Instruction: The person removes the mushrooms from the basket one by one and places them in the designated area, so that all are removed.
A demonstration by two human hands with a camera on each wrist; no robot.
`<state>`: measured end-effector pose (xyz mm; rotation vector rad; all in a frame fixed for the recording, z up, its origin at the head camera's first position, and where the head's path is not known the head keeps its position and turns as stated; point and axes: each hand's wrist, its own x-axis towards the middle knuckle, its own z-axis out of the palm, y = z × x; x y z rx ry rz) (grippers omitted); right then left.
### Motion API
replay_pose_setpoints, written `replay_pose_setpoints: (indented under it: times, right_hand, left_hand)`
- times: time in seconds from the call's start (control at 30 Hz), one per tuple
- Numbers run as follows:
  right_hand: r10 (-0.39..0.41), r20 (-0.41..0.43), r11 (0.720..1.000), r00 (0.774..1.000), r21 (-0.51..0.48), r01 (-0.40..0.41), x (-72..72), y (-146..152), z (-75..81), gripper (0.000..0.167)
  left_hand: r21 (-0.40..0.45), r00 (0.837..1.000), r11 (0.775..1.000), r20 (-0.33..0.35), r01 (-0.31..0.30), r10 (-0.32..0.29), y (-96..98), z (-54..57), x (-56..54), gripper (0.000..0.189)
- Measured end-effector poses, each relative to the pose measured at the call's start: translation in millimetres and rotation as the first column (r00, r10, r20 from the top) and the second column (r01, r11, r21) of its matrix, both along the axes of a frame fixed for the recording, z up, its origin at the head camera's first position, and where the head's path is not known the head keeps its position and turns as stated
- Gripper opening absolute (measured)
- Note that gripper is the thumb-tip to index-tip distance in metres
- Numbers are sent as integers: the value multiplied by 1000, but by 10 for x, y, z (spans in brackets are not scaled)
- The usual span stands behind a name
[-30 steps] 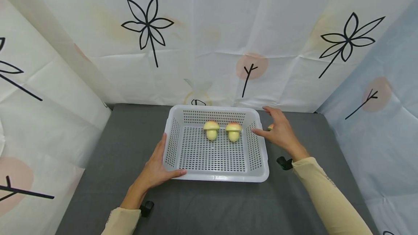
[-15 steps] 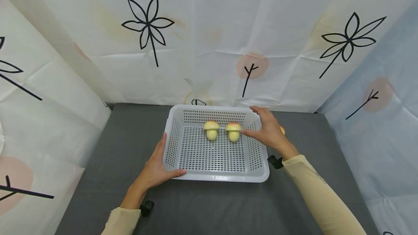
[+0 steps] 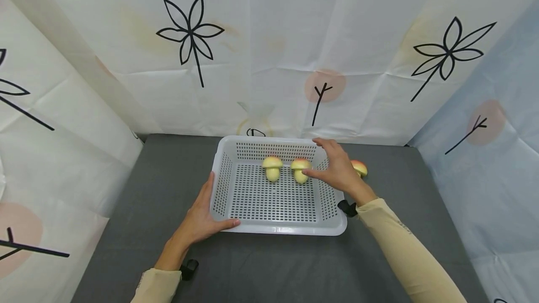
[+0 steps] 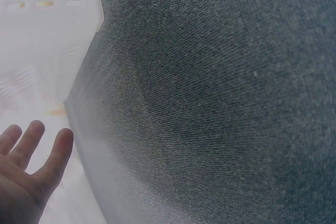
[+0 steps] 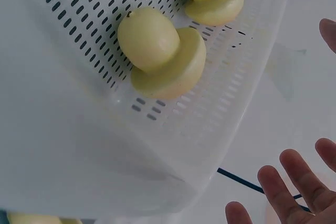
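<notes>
A white perforated plastic basket (image 3: pixel 273 226) stands on the grey cloth, with two toy mushrooms inside. The left mushroom (image 3: pixel 273 168) and right mushroom (image 3: pixel 300 165) have pale yellow stems and caps tinged orange; both lie near the basket's back wall. My left hand (image 3: pixel 200 216) rests against the basket's left front corner, thumb along the front rim and fingers straight along the side. Over the basket's right side is my right hand (image 3: pixel 338 169), fingers spread and holding nothing, thumb close to the right mushroom. A third mushroom (image 3: pixel 359 167) outside the basket is partly hidden behind that hand.
The grey cloth-covered table (image 3: pixel 269 270) extends around the basket. White printed fabric (image 3: pixel 269 60) hangs at the back and both sides. A black strap piece (image 3: pixel 347 208) shows at my right wrist and another strap piece (image 3: pixel 189 269) at my left.
My right hand has moved left from the basket's right rim to above its inside, uncovering more of the third mushroom. The left hand and basket have stayed put.
</notes>
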<state>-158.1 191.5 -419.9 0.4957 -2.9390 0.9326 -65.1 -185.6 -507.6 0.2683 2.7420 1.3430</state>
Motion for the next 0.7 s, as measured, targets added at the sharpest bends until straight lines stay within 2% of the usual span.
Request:
replay_pose_setpoints:
  times: [0.7]
  right_hand:
    - [65,13,998,998,-22,-65,-56,-258,-45,92]
  left_hand:
    - [9,1000,1000,-5,3,-3,-5,-21,2,141]
